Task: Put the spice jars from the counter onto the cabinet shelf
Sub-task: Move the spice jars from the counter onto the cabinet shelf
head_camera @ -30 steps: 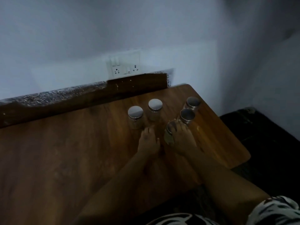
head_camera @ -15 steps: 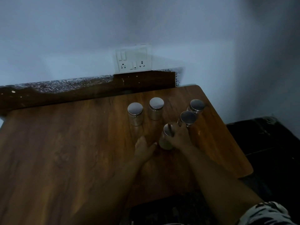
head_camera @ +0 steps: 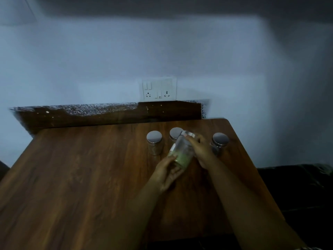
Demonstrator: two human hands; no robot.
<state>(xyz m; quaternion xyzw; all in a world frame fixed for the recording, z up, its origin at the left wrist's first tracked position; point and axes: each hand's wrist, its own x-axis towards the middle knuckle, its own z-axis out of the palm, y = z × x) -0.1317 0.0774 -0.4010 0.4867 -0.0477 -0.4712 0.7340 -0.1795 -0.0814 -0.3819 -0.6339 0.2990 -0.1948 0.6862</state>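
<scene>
Glass spice jar (head_camera: 182, 150) with pale green powder at its bottom and a silver lid, lifted clear of the wooden bench (head_camera: 81, 177) and tilted, lid end pointing up and away toward the wall. Held between both hands: left hand (head_camera: 168, 173) cupped under the lower end, thumb and fingers curled against the glass; right hand (head_camera: 201, 150) wrapped round the upper part, fingers closed near the lid. Somewhat blurred, so finer details of the label unreadable.

Standing upright on the bench behind: left jar (head_camera: 154, 144) with a round silver lid, just beside the lifted one; middle jar (head_camera: 175, 133) partly hidden behind the held jar's lid; right jar (head_camera: 219, 142) beyond the right hand, with the dim edge of one more jar showing just in front of it, mostly covered by the hand.

Farther back, a dark speckled ledge (head_camera: 90, 112) along the wall, and above it a white socket plate (head_camera: 159, 89) with switches. Dim light throughout.
</scene>
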